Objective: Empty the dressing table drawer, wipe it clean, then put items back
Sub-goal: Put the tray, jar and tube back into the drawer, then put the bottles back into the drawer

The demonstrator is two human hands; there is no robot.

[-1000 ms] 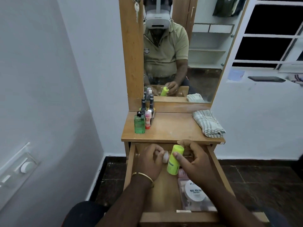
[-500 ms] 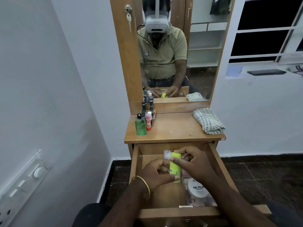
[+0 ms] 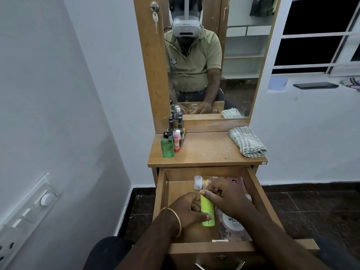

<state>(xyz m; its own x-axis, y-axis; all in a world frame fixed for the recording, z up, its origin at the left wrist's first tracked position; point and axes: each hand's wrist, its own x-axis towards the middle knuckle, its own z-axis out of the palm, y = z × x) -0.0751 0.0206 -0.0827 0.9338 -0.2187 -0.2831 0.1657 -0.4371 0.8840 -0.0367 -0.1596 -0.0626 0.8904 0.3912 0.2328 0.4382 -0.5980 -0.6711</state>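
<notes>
The lime-green bottle (image 3: 207, 211) stands in the open drawer (image 3: 161, 193), near its middle, with the left hand (image 3: 190, 208) wrapped around its lower body and the right hand (image 3: 227, 195) closed over its top. It looks like light, stiff, smooth plastic, so a firm hold around the body should carry it best. Beside it lie a nail polish remover tub (image 3: 232, 224) and a white-capped tube (image 3: 198, 182); above on the tabletop (image 3: 206, 151) sit a folded cloth (image 3: 246, 142) and a green glass bottle (image 3: 167, 146).

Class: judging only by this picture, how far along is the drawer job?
Done: drawer open, some bottles on the tabletop. In hand: left hand and right hand on a yellow-green bottle in the drawer. Left: remaining items; the cloth lies folded.
</notes>
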